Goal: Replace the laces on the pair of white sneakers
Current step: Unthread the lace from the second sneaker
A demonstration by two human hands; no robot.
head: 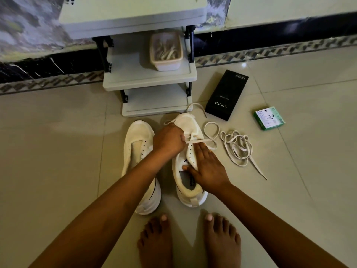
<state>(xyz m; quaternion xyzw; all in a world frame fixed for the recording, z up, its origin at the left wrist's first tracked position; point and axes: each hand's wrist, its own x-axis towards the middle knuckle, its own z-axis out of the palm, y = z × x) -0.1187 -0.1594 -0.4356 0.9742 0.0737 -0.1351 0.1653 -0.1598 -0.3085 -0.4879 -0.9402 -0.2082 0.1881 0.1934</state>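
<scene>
Lace runs across the lowest eyelets of the right sneaker, which sits on the floor tiles beside the unlaced left sneaker. Left hand curled, pinching the lace at the tongue. Right hand flat, fingers straight, pressing on the sneaker's side. Loose lace in a tangle just right of the shoes. Black box and green box farther right. Grey shelf rack behind holds a tub.
</scene>
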